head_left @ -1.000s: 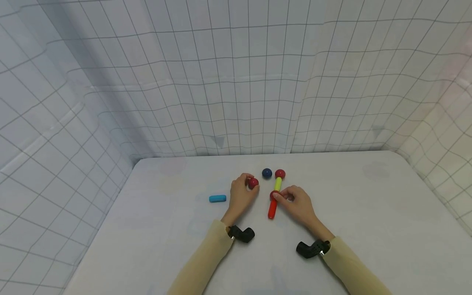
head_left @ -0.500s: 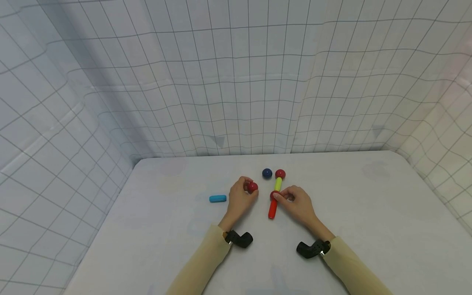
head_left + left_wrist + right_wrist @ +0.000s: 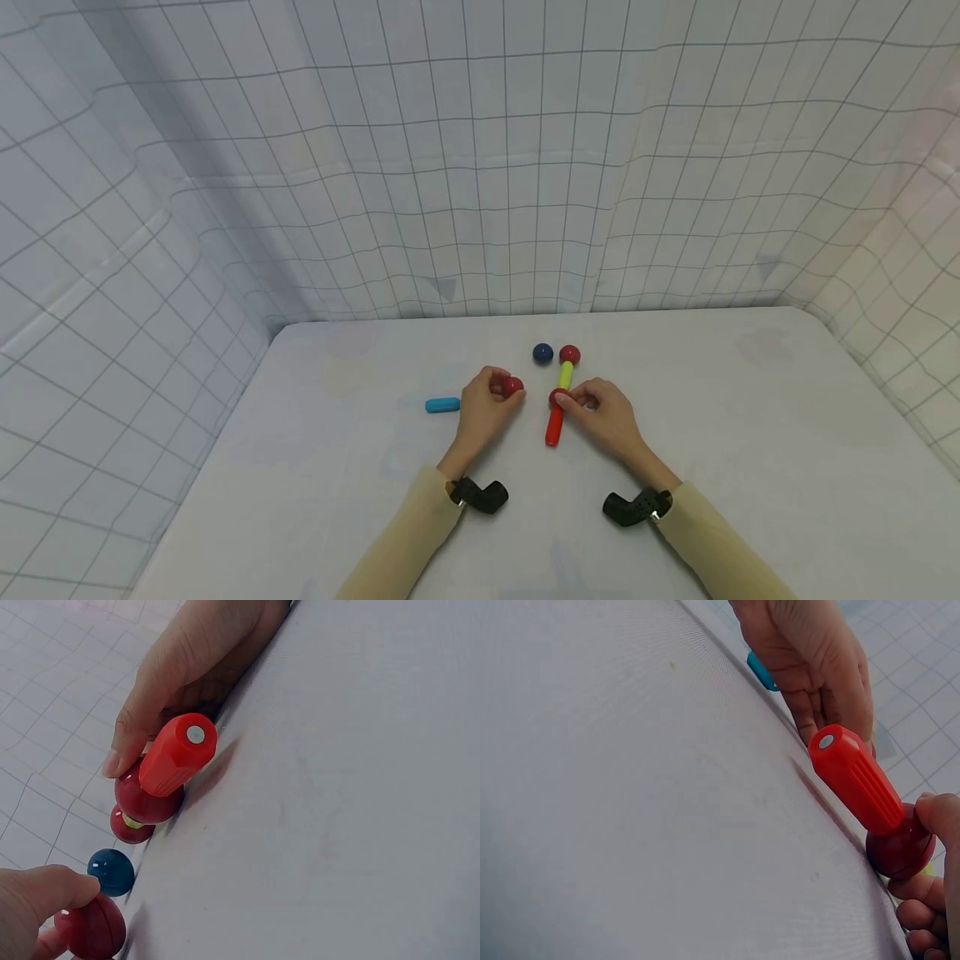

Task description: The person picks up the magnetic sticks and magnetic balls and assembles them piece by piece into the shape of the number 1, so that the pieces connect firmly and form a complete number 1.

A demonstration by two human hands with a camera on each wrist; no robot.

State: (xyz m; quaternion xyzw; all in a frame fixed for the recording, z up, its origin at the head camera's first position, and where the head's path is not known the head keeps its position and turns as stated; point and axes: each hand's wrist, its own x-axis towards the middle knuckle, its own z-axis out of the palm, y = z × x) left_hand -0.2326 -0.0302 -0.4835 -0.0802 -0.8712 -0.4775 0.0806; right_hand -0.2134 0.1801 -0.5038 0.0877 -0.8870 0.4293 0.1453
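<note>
My left hand (image 3: 482,414) pinches a glossy red ball (image 3: 513,387) between thumb and fingers, left of a row of joined pieces. That row runs from a red stick (image 3: 553,427) through a red ball (image 3: 557,397) and a yellow-green stick (image 3: 566,375) to a far red ball (image 3: 570,355). With thumb and fingers, my right hand (image 3: 606,417) holds the row's middle ball. In the right wrist view the red rod (image 3: 859,780) is ribbed, with a pale round spot on its end. A dark blue ball (image 3: 543,353) lies beside the far red ball.
A blue stick (image 3: 442,405) lies on the white table (image 3: 337,467), just left of the left hand. Behind the table's far edge hangs a white sheet (image 3: 465,208) with a grid of dark lines, which also covers both sides.
My left hand has drawn back toward me and a little left, carrying its red ball away from the dark blue ball. The right hand and the joined row stay put.
</note>
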